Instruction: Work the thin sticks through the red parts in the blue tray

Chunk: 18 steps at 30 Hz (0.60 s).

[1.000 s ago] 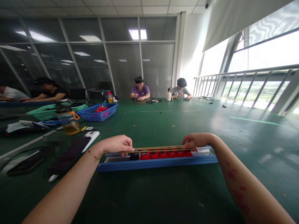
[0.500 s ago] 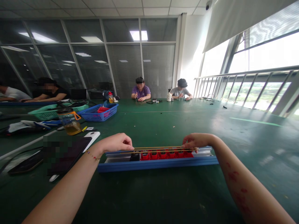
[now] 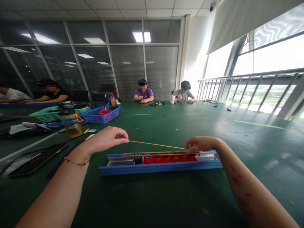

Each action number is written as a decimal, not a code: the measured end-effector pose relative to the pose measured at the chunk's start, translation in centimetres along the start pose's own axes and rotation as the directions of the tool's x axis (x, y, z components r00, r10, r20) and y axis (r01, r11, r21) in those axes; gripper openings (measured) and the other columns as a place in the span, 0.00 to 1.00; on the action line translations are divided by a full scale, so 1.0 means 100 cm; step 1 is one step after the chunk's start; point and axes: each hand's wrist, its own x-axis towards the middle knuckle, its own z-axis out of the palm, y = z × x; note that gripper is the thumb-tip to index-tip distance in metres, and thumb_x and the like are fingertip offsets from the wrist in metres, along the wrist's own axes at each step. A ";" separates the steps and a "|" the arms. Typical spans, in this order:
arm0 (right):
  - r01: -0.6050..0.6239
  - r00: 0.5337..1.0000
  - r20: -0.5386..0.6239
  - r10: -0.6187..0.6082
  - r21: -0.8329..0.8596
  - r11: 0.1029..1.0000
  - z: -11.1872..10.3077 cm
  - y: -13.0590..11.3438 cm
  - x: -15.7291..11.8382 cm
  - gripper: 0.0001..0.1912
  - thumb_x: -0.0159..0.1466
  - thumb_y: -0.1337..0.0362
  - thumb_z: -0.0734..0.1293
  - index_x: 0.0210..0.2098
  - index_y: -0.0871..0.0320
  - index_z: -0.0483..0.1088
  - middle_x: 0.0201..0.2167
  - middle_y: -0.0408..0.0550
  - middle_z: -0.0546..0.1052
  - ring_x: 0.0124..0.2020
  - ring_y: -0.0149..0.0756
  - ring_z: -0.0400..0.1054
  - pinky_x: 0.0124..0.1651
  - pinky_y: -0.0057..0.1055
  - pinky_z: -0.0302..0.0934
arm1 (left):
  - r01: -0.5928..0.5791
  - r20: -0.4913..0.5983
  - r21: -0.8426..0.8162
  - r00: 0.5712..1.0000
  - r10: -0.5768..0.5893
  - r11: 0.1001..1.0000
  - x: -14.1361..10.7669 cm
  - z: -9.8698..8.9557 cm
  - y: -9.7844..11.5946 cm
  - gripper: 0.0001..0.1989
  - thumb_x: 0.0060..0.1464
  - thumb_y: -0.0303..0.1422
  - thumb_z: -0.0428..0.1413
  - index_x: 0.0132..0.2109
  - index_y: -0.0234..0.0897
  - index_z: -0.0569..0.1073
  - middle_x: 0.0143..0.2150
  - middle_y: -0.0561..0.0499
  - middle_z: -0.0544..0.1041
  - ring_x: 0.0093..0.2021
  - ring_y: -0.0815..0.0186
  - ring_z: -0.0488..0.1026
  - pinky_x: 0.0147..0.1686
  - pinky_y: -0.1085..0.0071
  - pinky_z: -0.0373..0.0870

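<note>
My left hand [image 3: 109, 138] is closed in a pinch on the left end of a thin yellowish stick [image 3: 156, 144]. From there the stick slopes down to the fingers of my right hand [image 3: 200, 144], which are closed around its right end. Two more thin sticks [image 3: 133, 155] lie lengthwise across a blue-edged metal channel [image 3: 161, 168], their right ends beside or under my right fingers; which ones those fingers also grip is unclear. Inside the channel sits a row of red parts with dark tops [image 3: 156, 159], with a black block [image 3: 137, 160] at its left.
At left lie a dark phone [image 3: 39, 160], a jar of amber liquid [image 3: 73, 129], a blue basket [image 3: 102, 117] and a green basket [image 3: 47, 114]. Across the green table [image 3: 147, 126] two people sit; others are at far left. A railing [image 3: 249, 91] runs along the right.
My left hand has moved left and up, raising the left end of one stick off the channel. My right hand has stayed almost in place at the right end.
</note>
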 end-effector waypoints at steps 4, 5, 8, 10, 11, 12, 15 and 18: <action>-0.013 1.000 0.005 0.013 0.006 1.000 0.000 -0.002 -0.001 0.31 0.50 0.42 0.62 0.43 0.59 0.66 0.30 0.48 0.73 0.26 0.34 0.67 0.27 0.26 0.59 | 0.084 -0.074 0.026 0.994 -0.082 0.996 -0.005 -0.014 -0.023 0.20 0.43 0.50 0.50 0.34 0.39 0.74 0.30 0.53 0.75 0.31 0.64 0.68 0.30 0.75 0.60; -0.017 1.000 0.003 0.017 0.009 1.000 0.000 -0.002 -0.001 0.31 0.50 0.42 0.63 0.43 0.59 0.66 0.30 0.48 0.73 0.26 0.34 0.67 0.27 0.26 0.59 | 0.105 -0.077 0.030 0.992 -0.102 0.994 -0.005 -0.015 -0.029 0.21 0.42 0.50 0.50 0.34 0.39 0.74 0.30 0.53 0.75 0.31 0.64 0.68 0.30 0.75 0.60; -0.021 1.000 0.004 0.021 0.022 1.000 0.000 -0.003 -0.002 0.30 0.50 0.43 0.63 0.43 0.59 0.65 0.30 0.48 0.73 0.27 0.34 0.67 0.27 0.27 0.59 | 0.134 -0.096 0.053 0.987 -0.129 0.990 0.000 -0.012 -0.042 0.21 0.43 0.50 0.49 0.34 0.40 0.74 0.29 0.52 0.75 0.30 0.64 0.69 0.28 0.75 0.59; -0.016 1.000 0.001 0.016 0.026 1.000 0.000 -0.002 -0.004 0.30 0.50 0.43 0.63 0.43 0.59 0.64 0.31 0.48 0.73 0.27 0.34 0.67 0.27 0.27 0.58 | 0.119 -0.092 0.069 0.989 -0.113 0.990 0.009 -0.003 -0.046 0.20 0.43 0.50 0.49 0.33 0.40 0.74 0.29 0.53 0.75 0.31 0.64 0.69 0.29 0.75 0.59; -0.013 1.000 -0.006 0.013 0.023 1.000 -0.001 -0.002 -0.005 0.30 0.50 0.43 0.63 0.43 0.58 0.64 0.31 0.48 0.72 0.27 0.34 0.66 0.27 0.27 0.58 | 0.106 -0.073 0.072 0.992 -0.100 0.992 0.015 0.004 -0.047 0.19 0.44 0.49 0.49 0.33 0.40 0.74 0.29 0.53 0.76 0.31 0.64 0.69 0.29 0.75 0.59; -0.007 1.000 -0.016 0.007 0.019 1.000 -0.002 -0.001 -0.005 0.29 0.50 0.43 0.63 0.43 0.58 0.64 0.31 0.47 0.72 0.28 0.34 0.66 0.28 0.27 0.58 | 0.090 -0.062 0.074 0.994 -0.086 0.993 0.020 0.011 -0.047 0.18 0.44 0.48 0.49 0.32 0.41 0.74 0.29 0.53 0.76 0.31 0.64 0.70 0.28 0.76 0.59; 0.026 0.998 -0.064 -0.025 0.005 1.000 -0.005 0.000 -0.009 0.28 0.51 0.43 0.62 0.42 0.58 0.65 0.31 0.47 0.72 0.29 0.35 0.65 0.29 0.27 0.58 | 0.058 -0.026 0.072 0.998 -0.056 0.996 0.037 0.037 -0.046 0.15 0.43 0.45 0.51 0.30 0.41 0.74 0.29 0.53 0.76 0.32 0.64 0.71 0.28 0.75 0.59; 0.081 0.988 -0.133 -0.081 -0.006 0.997 -0.008 -0.003 -0.015 0.25 0.53 0.44 0.60 0.38 0.58 0.67 0.30 0.45 0.71 0.30 0.34 0.63 0.31 0.28 0.57 | 0.057 0.001 0.030 0.998 -0.058 0.998 0.048 0.062 -0.046 0.14 0.44 0.44 0.51 0.30 0.41 0.74 0.31 0.52 0.76 0.33 0.64 0.71 0.30 0.75 0.61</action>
